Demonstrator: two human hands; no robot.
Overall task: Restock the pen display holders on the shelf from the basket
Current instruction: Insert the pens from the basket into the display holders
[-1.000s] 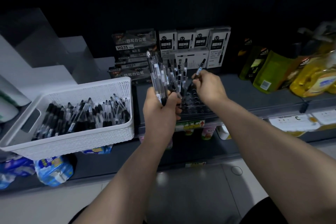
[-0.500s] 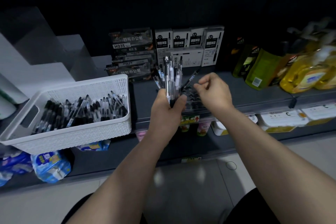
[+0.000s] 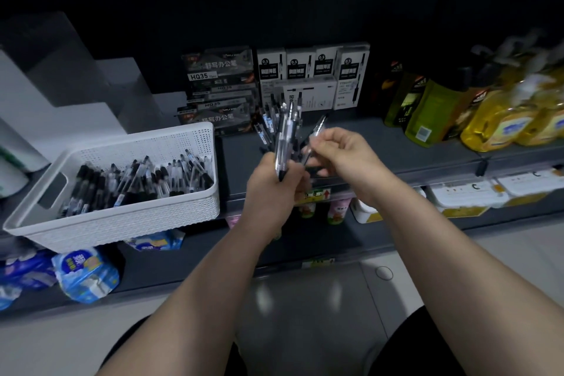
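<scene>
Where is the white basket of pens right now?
Head view: the white basket sits on the shelf at left, left of the left hand, its far right corner near the stacked HQ35 boxes.

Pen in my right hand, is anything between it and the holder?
Nothing visible blocks it. The right hand holds the pen just above the holder, mostly hidden by both hands. The left hand holds its bundle close beside it.
</scene>
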